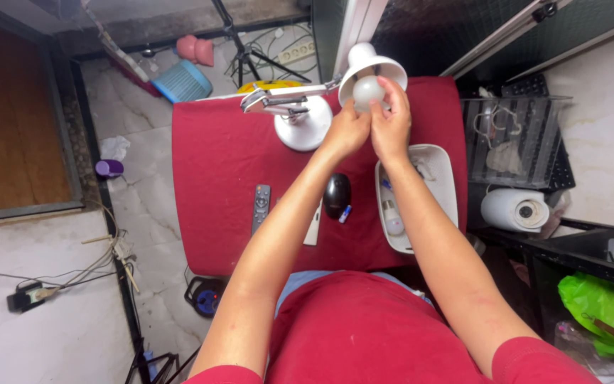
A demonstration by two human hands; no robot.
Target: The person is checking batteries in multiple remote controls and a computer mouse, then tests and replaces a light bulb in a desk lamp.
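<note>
- Between your two hands, at the far end of your reach, sits the white bulb (368, 90), inside the mouth of the white lamp shade (372, 67).
- Your left hand (347, 131) and right hand (391, 122) are both closed around the bulb with the fingertips; they are pressed close side by side, equally near to it.
- Bulb and shade open toward you; the axis points away from your hands, into the shade.
- Below your right hand lies a white tray (440, 178).
- Hidden: the bulb's base and socket, so how deep it sits you cannot tell.

White bulb (367, 90), white lamp shade (385, 70), red tablecloth (214, 156), black mouse (336, 194), grey remote (261, 206)
</note>
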